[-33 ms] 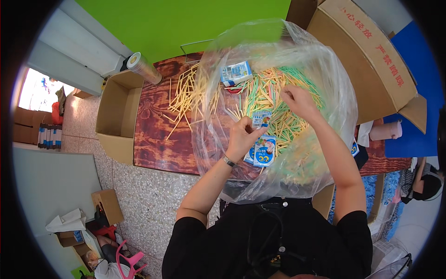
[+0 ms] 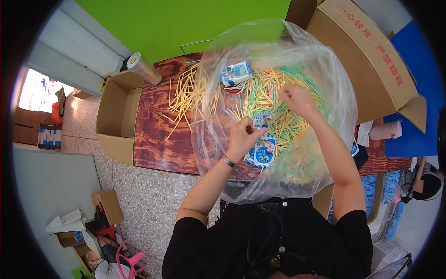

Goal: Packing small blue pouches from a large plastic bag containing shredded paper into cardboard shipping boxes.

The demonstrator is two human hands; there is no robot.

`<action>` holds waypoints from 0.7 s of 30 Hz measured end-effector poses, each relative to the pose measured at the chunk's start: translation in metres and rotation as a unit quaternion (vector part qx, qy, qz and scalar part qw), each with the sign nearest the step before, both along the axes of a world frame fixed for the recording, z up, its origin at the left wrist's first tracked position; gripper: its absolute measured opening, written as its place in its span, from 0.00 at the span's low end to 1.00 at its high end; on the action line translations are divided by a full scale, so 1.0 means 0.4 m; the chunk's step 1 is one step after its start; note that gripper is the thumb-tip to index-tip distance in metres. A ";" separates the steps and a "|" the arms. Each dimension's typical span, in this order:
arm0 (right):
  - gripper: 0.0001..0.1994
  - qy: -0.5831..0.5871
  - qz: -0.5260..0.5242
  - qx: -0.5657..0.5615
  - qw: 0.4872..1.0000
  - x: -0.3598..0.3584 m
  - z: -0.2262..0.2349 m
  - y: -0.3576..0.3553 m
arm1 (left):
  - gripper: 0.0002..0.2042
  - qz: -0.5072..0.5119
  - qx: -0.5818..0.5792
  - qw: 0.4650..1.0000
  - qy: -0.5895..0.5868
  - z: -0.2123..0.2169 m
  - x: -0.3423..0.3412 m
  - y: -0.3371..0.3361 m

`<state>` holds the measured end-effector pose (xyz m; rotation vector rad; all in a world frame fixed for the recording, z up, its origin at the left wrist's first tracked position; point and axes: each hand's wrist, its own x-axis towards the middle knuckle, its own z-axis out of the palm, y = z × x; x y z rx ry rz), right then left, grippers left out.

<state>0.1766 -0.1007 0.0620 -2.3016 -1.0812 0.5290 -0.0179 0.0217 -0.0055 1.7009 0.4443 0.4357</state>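
A large clear plastic bag [image 2: 341, 79] lies spread open over a wooden table [image 2: 153, 130]. It holds a heap of thin yellow, green and pink sticks [image 2: 283, 132]. My left hand [image 2: 241, 140] pinches a small blue-and-white packet [image 2: 263, 119] between thumb and fingers at the heap's left edge. Just below it lie overlapping blue-and-white packets [image 2: 264, 152]. Over the heap, my right hand [image 2: 301, 102] has its fingers curled together; whatever is in them is too small to make out. Another blue-and-white packet [image 2: 236, 73] rests at the heap's upper left, partly covering something red.
Loose yellow sticks [image 2: 183, 95] are scattered left of the heap. An open cardboard box [image 2: 116, 109] and a round canister [image 2: 143, 67] stand at the table's left end. A big cardboard box [image 2: 357, 60] is at the right, near a pink roll [image 2: 386, 130].
My right hand has shifted very slightly left over the heap. My left hand and its packet look the same.
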 end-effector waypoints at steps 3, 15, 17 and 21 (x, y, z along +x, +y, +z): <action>0.26 -0.162 -0.074 -0.191 0.965 -0.009 -0.018 0.053 | 0.11 -0.024 0.070 0.997 0.007 0.002 -0.010 0.002; 0.20 -0.212 -0.116 -0.161 0.957 0.008 -0.100 0.086 | 0.10 -0.041 0.049 0.998 0.031 -0.022 -0.033 0.024; 0.20 -0.206 -0.115 -0.143 0.961 0.016 -0.102 0.076 | 0.15 -0.011 0.038 0.999 -0.029 -0.017 -0.033 0.018; 0.19 -0.172 -0.112 -0.100 0.974 0.074 -0.114 0.027 | 0.15 -0.010 0.000 0.999 -0.041 -0.042 -0.031 0.018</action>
